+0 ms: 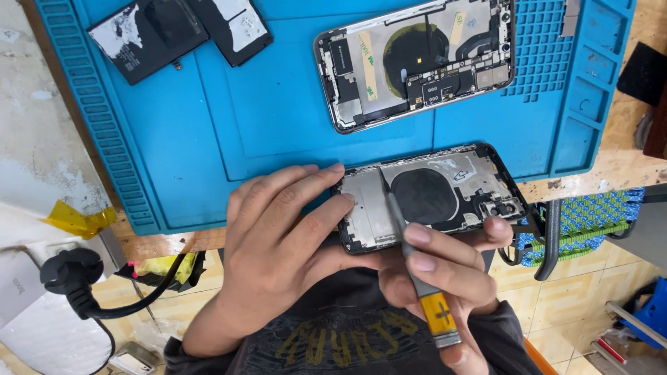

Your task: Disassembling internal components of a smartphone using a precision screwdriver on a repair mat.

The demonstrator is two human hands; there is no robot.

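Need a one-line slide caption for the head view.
Left hand steadies an opened phone; right hand works a screwdriver inside.

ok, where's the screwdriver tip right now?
Head view, centre-right: the screwdriver, held in the right hand, has its tip on the opened phone shell, left of its round black coil, beside the left hand.

matt blue rubbery mat [278, 104], bare metal phone frame [368, 215].

Head-worn view; steeply downward, close
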